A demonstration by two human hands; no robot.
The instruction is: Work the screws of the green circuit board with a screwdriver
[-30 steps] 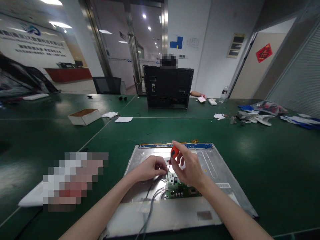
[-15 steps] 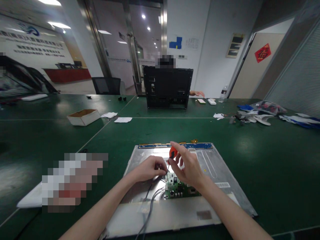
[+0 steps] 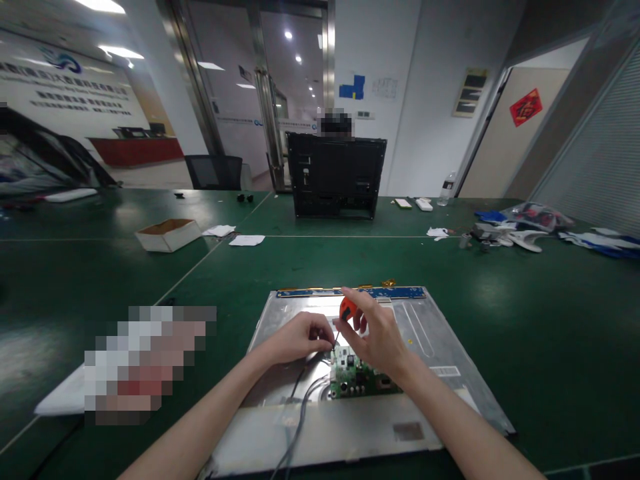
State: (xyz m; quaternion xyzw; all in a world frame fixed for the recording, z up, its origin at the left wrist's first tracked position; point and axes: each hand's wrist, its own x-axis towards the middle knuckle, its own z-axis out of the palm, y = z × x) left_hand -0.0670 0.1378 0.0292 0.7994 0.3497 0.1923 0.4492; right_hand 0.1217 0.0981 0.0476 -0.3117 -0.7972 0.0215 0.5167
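Note:
My right hand [image 3: 377, 333] holds a screwdriver [image 3: 347, 309] with an orange and black handle, its shaft pointing down at the upper left corner of a green circuit board [image 3: 345, 377]. Thumb and fingers close on the handle, and the index finger lies across its top. Beside the shaft tip, my left hand [image 3: 303, 337] pinches at the board's edge; what its fingertips hold is hidden. The board lies on the silver metal back of a display panel [image 3: 430, 393]. Dark cables [image 3: 303, 417] run from the board's left side towards me. My right hand covers part of the board.
A black monitor housing [image 3: 337, 175] stands across the green table [image 3: 540, 320], with a person partly hidden behind it. An open box [image 3: 169, 236] and papers [image 3: 247, 240] lie at left. Tools and bags [image 3: 537, 217] are at far right, near a water bottle [image 3: 447, 189].
The screwdriver handle has turned slightly in my right hand. My left hand stays in place. The other person's hand beside the monitor housing has gone out of sight.

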